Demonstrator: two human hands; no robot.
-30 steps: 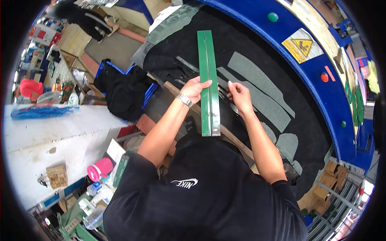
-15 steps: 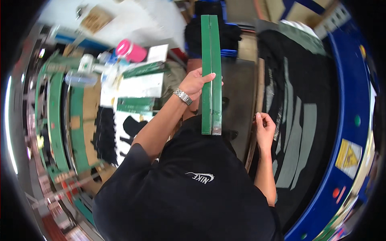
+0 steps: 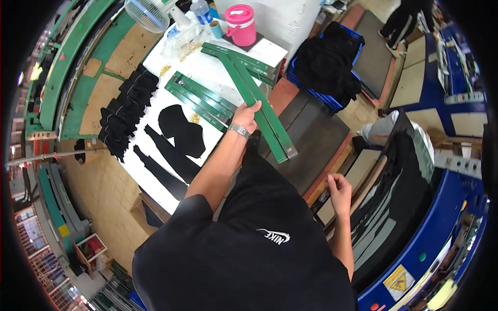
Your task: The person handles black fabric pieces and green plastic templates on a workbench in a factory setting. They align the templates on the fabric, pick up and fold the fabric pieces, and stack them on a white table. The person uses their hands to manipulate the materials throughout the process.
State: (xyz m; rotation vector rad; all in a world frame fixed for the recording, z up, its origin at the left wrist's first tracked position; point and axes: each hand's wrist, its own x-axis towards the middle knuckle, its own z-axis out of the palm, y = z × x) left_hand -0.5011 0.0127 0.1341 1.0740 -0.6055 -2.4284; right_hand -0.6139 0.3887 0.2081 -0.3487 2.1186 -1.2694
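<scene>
From where I stand, the handling is only partway through: a long green bar (image 3: 259,106) is up in the person's left hand (image 3: 246,118), gripped around its middle, thumb on top and the other fingers wrapped beneath. It slants across the right-hand edge of the white table (image 3: 205,78), its near end out over a dark flat surface (image 3: 316,135) beyond that edge. Its far end overlaps more green bars (image 3: 254,63) towards the table's far right corner; whether it touches them I cannot tell.

The right hand (image 3: 340,193) is well apart from the bar, off the table altogether, its thumb and fingers drawn in narrow. I see nothing in it, but cannot tell whether the pinch is closed.

What looks done: another pair of green bars (image 3: 205,93) lies flat, reaching towards the table's right edge, and a row of bunched black pieces (image 3: 129,106) sits along the left edge. Nearer the front corner, a rounded black piece (image 3: 181,130) and two black strips (image 3: 168,154) lie loose, apart from that row.

What seems left: the held bar is not yet put down, and over by the blue machine (image 3: 433,228), grey pieces (image 3: 376,230) lie on spread black fabric (image 3: 402,192), with neither hand on them.
</scene>
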